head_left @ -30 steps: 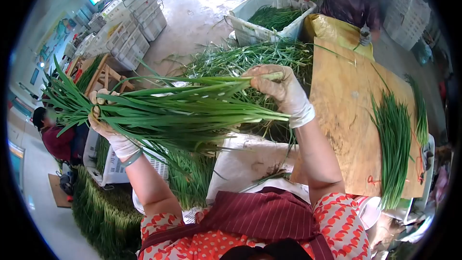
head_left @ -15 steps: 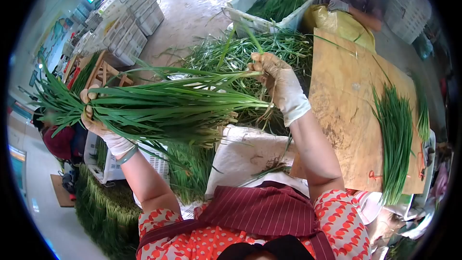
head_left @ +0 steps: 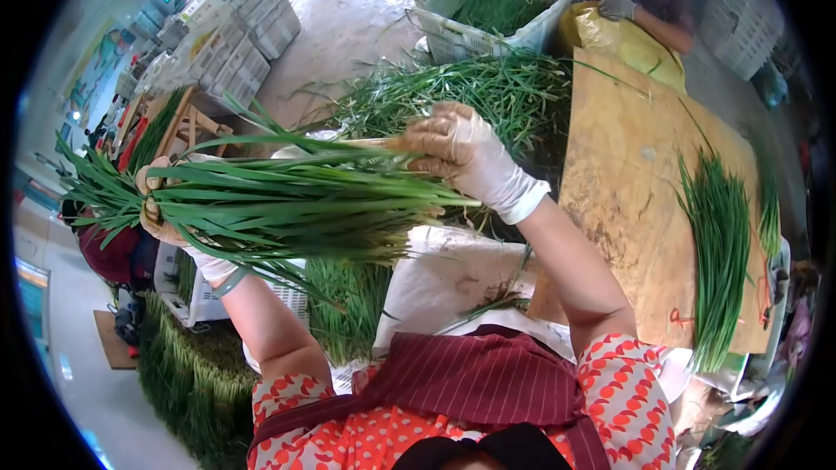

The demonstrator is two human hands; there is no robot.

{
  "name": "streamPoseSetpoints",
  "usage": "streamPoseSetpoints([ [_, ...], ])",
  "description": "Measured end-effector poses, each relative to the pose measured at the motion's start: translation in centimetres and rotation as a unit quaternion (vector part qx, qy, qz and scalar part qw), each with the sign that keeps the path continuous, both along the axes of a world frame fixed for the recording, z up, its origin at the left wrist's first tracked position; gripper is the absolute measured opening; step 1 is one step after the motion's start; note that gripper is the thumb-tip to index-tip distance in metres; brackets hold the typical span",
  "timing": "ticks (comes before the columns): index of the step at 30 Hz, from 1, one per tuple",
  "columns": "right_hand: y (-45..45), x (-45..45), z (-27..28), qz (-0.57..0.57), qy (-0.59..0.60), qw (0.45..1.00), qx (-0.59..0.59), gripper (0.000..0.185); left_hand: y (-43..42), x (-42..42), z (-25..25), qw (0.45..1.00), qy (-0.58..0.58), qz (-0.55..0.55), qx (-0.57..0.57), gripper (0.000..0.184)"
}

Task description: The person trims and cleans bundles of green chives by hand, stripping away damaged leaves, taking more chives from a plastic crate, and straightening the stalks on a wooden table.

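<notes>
My left hand [head_left: 163, 202], in a pale glove, is closed around the leafy end of a bunch of garlic chives [head_left: 305, 196]. The bunch lies sideways in the air, its stem ends pointing right. At the upper edge of those stem ends is my right hand [head_left: 466, 157], also gloved. Its fingers point left and are smeared by motion, so their grip on any stalk cannot be made out. Beneath and behind the bunch spreads a heap of loose chive leaves [head_left: 470, 91]. A white cloth [head_left: 453, 283] with dirt on it covers the area before my apron.
On the right, a wooden board [head_left: 618, 174] carries a sorted chive bundle [head_left: 718, 252]. A white crate [head_left: 544, 30] of greens stands at the back, near a co-worker's gloved hand [head_left: 616, 7] on a yellow sack [head_left: 627, 39]. Stacked crates [head_left: 235, 43] and upright chives [head_left: 196, 374] are left.
My right hand has moved left, towards the bunch, and the stalk sticking up from it no longer shows. More greens now appear raised above the back crate. My left hand shifts slightly left.
</notes>
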State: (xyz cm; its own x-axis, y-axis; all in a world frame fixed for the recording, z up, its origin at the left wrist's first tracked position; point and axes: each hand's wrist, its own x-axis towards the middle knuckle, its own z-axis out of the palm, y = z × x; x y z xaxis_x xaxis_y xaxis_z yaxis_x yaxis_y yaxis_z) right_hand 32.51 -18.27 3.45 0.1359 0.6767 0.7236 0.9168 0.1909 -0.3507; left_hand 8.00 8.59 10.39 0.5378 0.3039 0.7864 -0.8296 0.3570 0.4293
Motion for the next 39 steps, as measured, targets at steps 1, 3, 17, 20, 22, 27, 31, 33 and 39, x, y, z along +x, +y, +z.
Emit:
streamPoseSetpoints([
  [1, 0.1, -0.2, -0.4, 0.014, 0.022, 1.0, 0.003, 0.036, 0.3, -0.2, 0.1, 1.0, -0.005, -0.02, 0.009, 0.03],
  [3, 0.4, -0.2, -0.4, 0.044, 0.053, 0.996, 0.056, 0.024, 0.2, -0.6, 0.0, 1.0, -0.003, -0.004, 0.004, 0.025],
  [17, -3.5, 6.2, -5.8, -0.263, 0.542, 0.791, -0.11, 0.043, 0.7, -1.6, -0.8, 0.998, 0.023, 0.062, 0.003, 0.022],
  [20, -2.8, 5.4, -6.6, -0.094, 0.379, 0.92, -0.018, 0.057, -0.4, -0.7, -0.3, 0.999, 0.022, 0.03, -0.015, 0.021],
  [22, -2.4, 2.0, -0.7, 0.067, 0.379, 0.917, -0.101, 0.062, -0.6, 0.3, -0.1, 0.998, 0.001, -0.067, -0.012, 0.022],
  [27, 0.6, 2.0, -1.6, 0.194, 0.473, 0.844, -0.164, 0.035, 4.6, -1.0, -1.9, 0.996, 0.029, 0.083, 0.031, 0.04],
  [31, -1.4, 0.9, 0.3, 0.221, 0.652, 0.725, 0.022, 0.024, 1.9, 0.7, -0.8, 0.963, 0.033, 0.254, -0.084, 0.019],
  [33, -1.2, 0.9, -0.3, 0.256, 0.674, 0.687, 0.091, 0.024, 0.6, 1.5, -0.7, 0.944, 0.08, 0.297, -0.121, 0.018],
  [39, -1.5, 0.7, 0.4, 0.108, 0.689, 0.666, 0.264, 0.041, -3.9, 5.3, -0.3, 0.925, 0.114, 0.312, -0.184, 0.018],
])
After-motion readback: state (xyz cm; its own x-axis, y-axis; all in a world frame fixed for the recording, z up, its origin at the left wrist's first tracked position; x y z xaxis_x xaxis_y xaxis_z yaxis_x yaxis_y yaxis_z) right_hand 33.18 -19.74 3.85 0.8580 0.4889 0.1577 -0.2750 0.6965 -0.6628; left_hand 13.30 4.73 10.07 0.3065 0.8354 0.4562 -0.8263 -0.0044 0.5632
